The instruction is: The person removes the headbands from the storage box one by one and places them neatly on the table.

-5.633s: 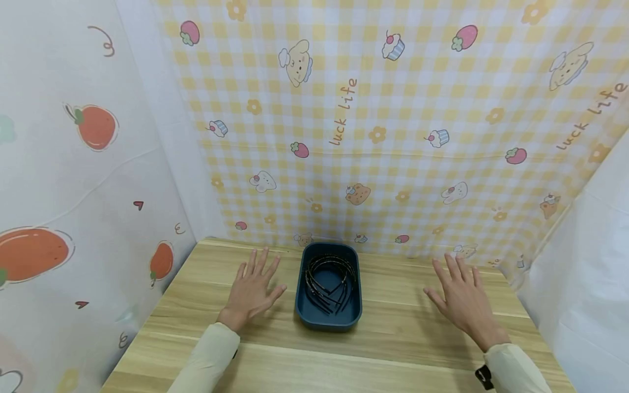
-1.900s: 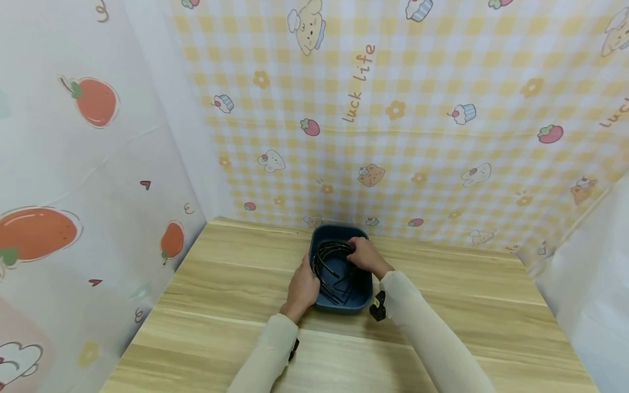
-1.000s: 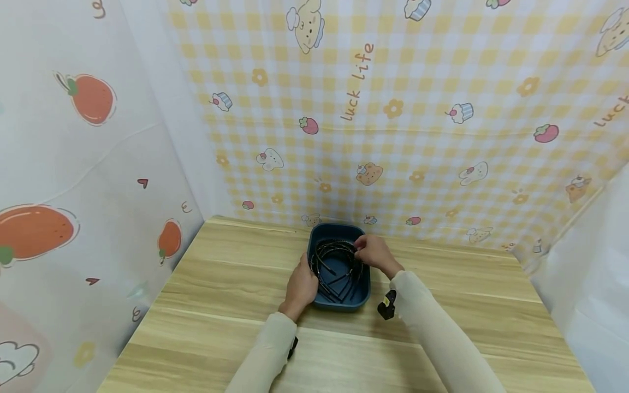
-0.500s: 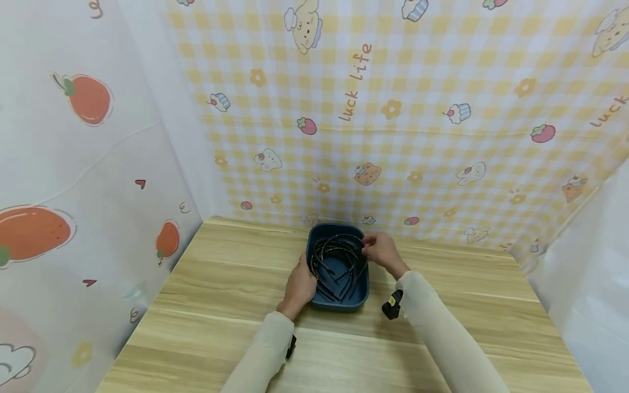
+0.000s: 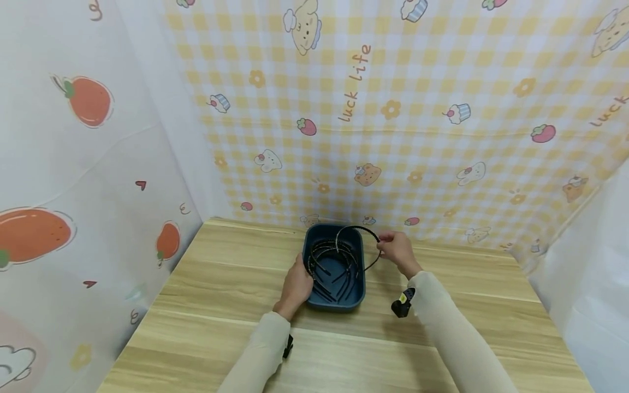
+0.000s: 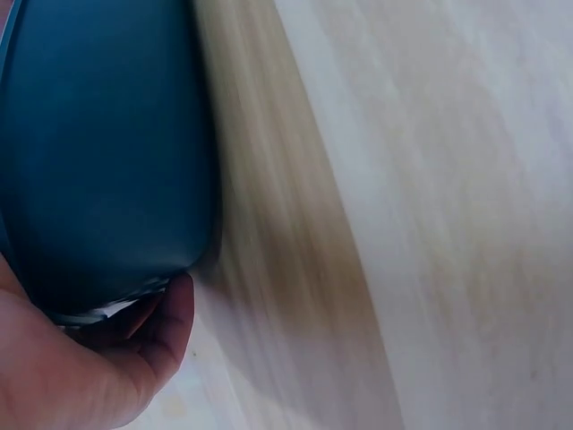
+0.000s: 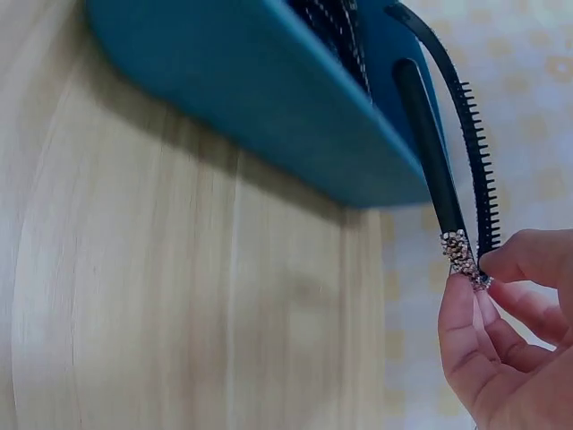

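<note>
- Step in hand: removal of one headband (image 7: 434,157) from the blue bin (image 5: 334,308), judged to be partly done.
- Headband: held up over the right side of the bin, its arch raised above the rim; both legs are pointed back over the opening. Comb teeth are seen along one leg, glittering beads at the grip. Whether the bin's contents are touched by its tips cannot quite be told.
- Right hand (image 5: 399,254): placed just beyond the bin's right rim, well above the wood-grain table (image 5: 344,355); the beaded stretch is pinched between thumb and fingertips.
- Left hand (image 5: 296,285): set low at the bin's left side; the wall is gripped by bent fingers, and the bin is apparently steadied thereby.
- Other headbands (image 5: 312,263): nested within the bin, several in number, dark, their legs laid toward the near end.
- Next move, by judgement: a continued lift up and rightward is called for, with both tips kept free of the rim and the bin kept braced.
</note>
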Demonstrator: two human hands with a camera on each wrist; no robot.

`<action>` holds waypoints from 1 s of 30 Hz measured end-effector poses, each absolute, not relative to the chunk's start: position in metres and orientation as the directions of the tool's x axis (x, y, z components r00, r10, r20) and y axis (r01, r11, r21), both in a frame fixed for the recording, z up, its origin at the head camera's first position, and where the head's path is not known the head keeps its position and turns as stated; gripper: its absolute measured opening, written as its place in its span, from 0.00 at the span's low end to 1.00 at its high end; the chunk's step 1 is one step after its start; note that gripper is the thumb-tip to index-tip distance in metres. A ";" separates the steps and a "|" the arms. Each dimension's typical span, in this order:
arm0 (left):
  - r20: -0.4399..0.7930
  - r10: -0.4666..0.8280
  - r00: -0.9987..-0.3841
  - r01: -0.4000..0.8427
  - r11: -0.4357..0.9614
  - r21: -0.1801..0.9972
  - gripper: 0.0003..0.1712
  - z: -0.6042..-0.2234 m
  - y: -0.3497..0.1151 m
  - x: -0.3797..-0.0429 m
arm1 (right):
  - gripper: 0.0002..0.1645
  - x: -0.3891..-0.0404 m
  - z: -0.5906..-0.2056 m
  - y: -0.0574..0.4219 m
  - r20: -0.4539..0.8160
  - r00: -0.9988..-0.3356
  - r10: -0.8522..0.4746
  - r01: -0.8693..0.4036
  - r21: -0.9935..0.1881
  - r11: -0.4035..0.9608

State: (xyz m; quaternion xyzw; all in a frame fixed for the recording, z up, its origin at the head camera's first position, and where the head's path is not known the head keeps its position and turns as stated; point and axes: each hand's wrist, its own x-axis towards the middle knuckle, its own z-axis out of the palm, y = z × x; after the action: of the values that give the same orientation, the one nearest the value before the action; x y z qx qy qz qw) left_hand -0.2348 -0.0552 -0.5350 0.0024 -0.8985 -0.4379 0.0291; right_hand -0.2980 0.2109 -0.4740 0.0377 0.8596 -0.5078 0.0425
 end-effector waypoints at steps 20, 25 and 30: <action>0.036 -0.027 -0.999 0.011 0.629 0.777 0.34 -0.532 -0.066 -0.236 | 0.23 -0.298 -0.491 0.259 -0.175 -0.980 0.091 0.197 -0.867 0.458; 0.035 -0.039 -0.999 0.003 0.628 0.778 0.34 -0.533 -0.066 -0.235 | 0.23 -0.299 -0.496 0.269 -0.180 -0.979 0.100 0.205 -0.855 0.477; 0.026 -0.042 -0.999 -0.006 0.621 0.784 0.35 -0.535 -0.066 -0.234 | 0.21 -0.298 -0.499 0.274 -0.201 -0.973 0.114 0.231 -0.836 0.498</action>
State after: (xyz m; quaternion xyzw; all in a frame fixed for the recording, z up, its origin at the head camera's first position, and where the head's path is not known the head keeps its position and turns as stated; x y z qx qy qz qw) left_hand -0.2345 -0.0656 -0.5345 0.0134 -0.9001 -0.4350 0.0206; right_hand -0.2975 0.2740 -0.4989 0.0997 0.8634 -0.4910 0.0596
